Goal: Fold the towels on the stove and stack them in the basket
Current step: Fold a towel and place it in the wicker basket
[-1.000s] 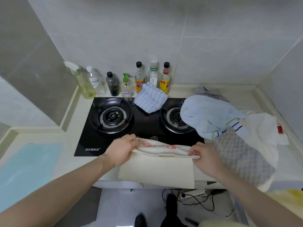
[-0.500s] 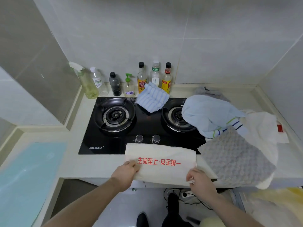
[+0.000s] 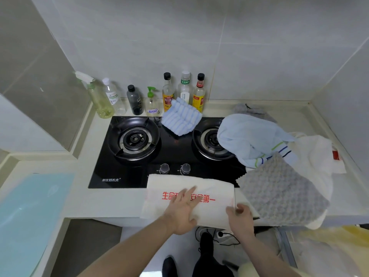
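Left hand moved onto towel, flat | right hand pinches edge

front towel: cream, red lettering
small towel: blue and white stripes
draped towel: pale blue, green and navy bands
textured cloth: grey, bubbled
stove: glossy black

My left hand lies flat, fingers straight, on the folded cream towel at the counter's front edge. My right hand seems to pinch its right corner, beside the grey towel.
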Available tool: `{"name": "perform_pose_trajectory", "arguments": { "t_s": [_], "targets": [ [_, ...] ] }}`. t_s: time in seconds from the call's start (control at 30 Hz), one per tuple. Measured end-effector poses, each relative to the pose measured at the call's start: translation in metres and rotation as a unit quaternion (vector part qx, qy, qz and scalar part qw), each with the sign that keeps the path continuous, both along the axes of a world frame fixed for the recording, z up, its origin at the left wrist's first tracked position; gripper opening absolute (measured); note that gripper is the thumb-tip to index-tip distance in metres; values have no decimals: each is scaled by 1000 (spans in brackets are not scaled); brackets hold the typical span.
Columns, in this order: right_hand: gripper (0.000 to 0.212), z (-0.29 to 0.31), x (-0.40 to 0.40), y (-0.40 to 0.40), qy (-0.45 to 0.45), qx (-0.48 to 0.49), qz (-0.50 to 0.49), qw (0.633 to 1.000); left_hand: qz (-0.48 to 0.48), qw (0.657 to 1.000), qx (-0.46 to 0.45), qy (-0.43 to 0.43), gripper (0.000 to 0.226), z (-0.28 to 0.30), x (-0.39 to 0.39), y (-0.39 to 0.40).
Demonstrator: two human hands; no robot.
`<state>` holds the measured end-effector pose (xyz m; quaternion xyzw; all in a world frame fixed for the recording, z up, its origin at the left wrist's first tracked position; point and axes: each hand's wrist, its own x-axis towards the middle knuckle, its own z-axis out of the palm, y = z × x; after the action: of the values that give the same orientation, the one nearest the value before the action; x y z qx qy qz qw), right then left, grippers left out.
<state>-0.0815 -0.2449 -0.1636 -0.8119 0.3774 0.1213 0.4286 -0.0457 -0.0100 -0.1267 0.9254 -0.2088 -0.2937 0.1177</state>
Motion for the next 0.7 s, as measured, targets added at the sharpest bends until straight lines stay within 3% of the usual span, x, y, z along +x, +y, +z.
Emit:
{"name": "perform_pose_trajectory", "arguments": {
  "t_s": [0.13,0.4,0.57,0.7],
  "targets": [
    [57,-1,9,1,24,46,-51,997,-41,995,57,66,85,-7,0,-17],
    [35,27,24,-2,61,150,-21,987,-87,992,77,57,91,-8,2,-17],
    [29,36,24,-2,39,174,-8,984,-96,993,56,46,92,-12,-1,-11],
    [20,52,23,1,-18,171,-13,985,-8,999,-49,-2,85,-14,0,5]
  ]
}}
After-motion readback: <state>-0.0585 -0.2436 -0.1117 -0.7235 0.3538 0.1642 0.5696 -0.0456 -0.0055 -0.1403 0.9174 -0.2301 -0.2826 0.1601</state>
